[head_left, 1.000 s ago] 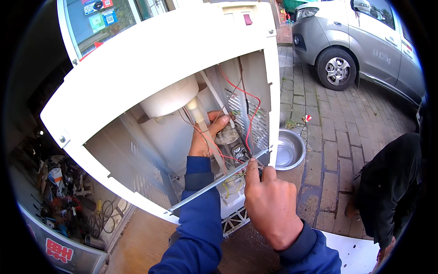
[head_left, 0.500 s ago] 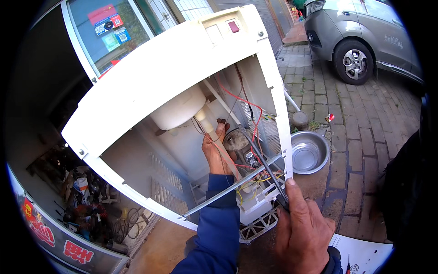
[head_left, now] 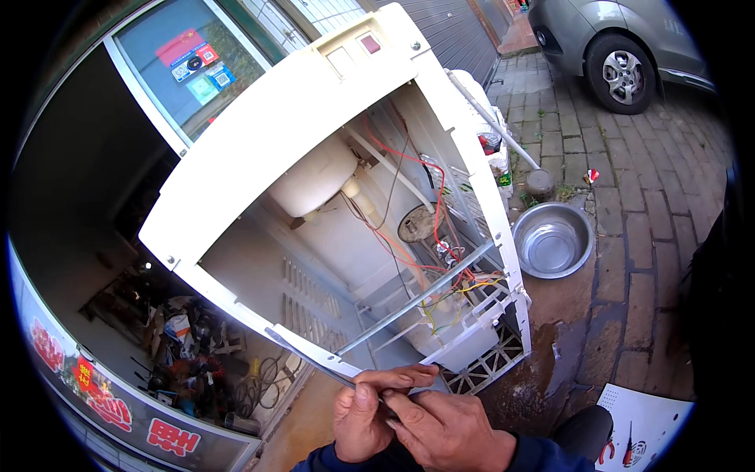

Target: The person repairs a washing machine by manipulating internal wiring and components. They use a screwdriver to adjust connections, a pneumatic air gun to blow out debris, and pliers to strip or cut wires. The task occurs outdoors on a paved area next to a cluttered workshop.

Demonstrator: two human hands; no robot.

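In the head view, a slim, dull dark rod point(head_left: 311, 358) slants in front of the lower edge of an open white casing point(head_left: 259, 141). I see the left hand's point(head_left: 363, 413) fingers clamped on it; the right hand's point(head_left: 452, 426) bunch close by, their hold hidden.

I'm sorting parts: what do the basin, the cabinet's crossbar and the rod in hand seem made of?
The basin looks like smooth metal, perhaps stainless steel, from its bright reflections. The crossbar seems metal too, with a duller grey sheen. The rod, dark and slightly glossy, could be metal or plastic.
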